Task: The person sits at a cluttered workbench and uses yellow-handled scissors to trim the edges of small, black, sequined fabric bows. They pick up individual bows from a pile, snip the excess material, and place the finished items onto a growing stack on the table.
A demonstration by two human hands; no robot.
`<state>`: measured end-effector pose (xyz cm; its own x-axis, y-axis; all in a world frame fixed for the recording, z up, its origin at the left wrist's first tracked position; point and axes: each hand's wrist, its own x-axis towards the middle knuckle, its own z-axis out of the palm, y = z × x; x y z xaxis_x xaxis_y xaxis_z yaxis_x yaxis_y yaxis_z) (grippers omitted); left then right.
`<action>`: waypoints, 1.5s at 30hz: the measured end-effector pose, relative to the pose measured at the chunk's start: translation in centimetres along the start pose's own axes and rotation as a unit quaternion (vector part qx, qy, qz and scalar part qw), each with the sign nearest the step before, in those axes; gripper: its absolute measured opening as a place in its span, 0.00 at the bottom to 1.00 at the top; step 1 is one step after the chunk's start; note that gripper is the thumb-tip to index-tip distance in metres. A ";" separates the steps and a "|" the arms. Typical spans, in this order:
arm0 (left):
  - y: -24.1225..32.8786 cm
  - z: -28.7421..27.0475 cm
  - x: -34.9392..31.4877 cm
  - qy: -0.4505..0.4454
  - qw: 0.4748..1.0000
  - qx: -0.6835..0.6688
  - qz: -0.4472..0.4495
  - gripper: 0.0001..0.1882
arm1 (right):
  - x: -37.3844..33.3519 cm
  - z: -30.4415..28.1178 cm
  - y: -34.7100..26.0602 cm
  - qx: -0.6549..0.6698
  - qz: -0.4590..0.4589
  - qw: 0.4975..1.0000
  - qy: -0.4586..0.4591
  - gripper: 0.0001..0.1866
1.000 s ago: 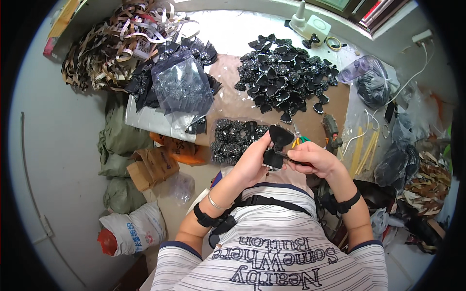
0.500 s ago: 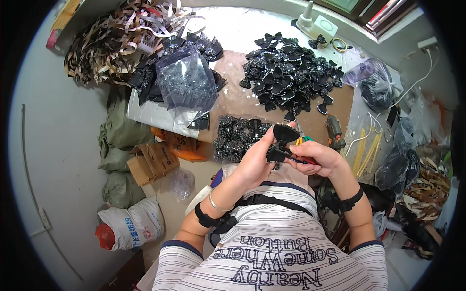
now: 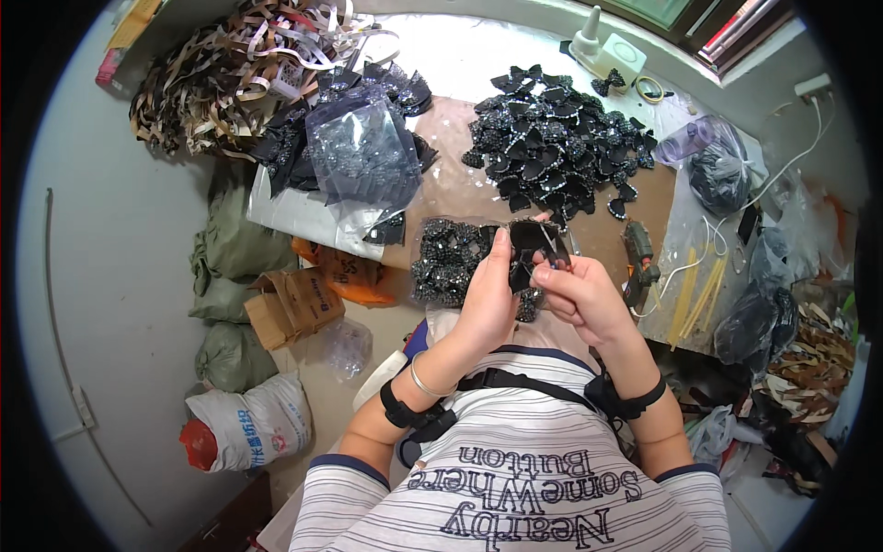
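A black fabric bow (image 3: 527,237) is held up in front of me, over the near edge of the table. My left hand (image 3: 492,290) grips it from the left, thumb along its side. My right hand (image 3: 584,296) is closed, with thumb and fingertips pinched at the bow's lower right side. A thin, shiny strip shows beside the bow, above the right fingertips; I cannot make out whether it is a tool. Behind the left hand lies a clear bag of black sequinned bows (image 3: 446,267).
A heap of black bows (image 3: 556,147) covers the table's middle. Farther left lie a clear bag of black pieces (image 3: 363,152) and tangled ribbon strips (image 3: 207,87). A glue gun (image 3: 639,250) and yellow sticks (image 3: 699,294) are at right. A white bottle (image 3: 586,35) stands behind.
My right hand has turned upward, and the red, yellow and green coloured parts near it are now out of sight. The bow has turned in my left hand's grip.
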<state>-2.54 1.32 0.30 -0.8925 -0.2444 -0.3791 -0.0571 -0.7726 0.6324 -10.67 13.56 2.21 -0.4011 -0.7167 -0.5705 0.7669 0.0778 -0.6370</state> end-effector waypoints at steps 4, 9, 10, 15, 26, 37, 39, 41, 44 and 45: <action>-1.2 -1.3 -0.2 0.041 0.997 -0.053 -0.027 0.23 | 0.1 -0.5 -1.2 -0.007 0.026 1.000 -0.005 0.08; -0.4 -2.7 -0.4 -0.015 0.978 -0.198 -0.057 0.19 | -1.1 -1.4 -1.0 -0.133 -0.082 0.988 -0.020 0.09; -0.1 -3.0 -0.5 -0.038 0.973 -0.215 -0.070 0.19 | -1.3 -1.8 -1.0 -0.193 -0.094 0.976 -0.024 0.09; 1.3 -2.5 -1.5 -0.039 0.941 -0.292 -0.166 0.20 | -2.9 -0.9 -3.4 -0.640 -0.371 0.673 0.030 0.14; 1.0 -1.5 -2.8 -0.110 0.886 -0.396 -0.216 0.23 | -2.2 -0.3 -2.5 -0.688 -0.487 0.537 0.029 0.15; 0.6 -0.8 -3.1 -0.088 0.893 -0.383 -0.221 0.22 | -2.2 -0.2 -2.0 -0.676 -0.486 0.554 0.024 0.15; 0.9 -0.5 -3.1 -0.090 0.888 -0.391 -0.223 0.21 | -2.1 -0.6 -1.7 -0.665 -0.486 0.567 0.021 0.15; 1.1 -0.2 -3.1 -0.096 0.883 -0.399 -0.227 0.21 | -2.1 -0.8 -1.6 -0.653 -0.487 0.579 0.022 0.14; 0.6 -0.5 -2.6 -0.085 0.884 -0.397 -0.233 0.21 | -1.9 -1.0 -1.5 -0.626 -0.490 0.606 0.026 0.13; 0.4 -0.7 -2.3 -0.080 0.883 -0.396 -0.238 0.21 | -1.7 -1.3 -1.2 -0.612 -0.488 0.621 0.029 0.12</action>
<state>-0.17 1.22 0.96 -0.9071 0.2559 -0.3340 -0.1691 -0.9486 -0.2676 -11.57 15.54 3.31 -0.4205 -0.8132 0.4024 -0.7976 0.1200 -0.5911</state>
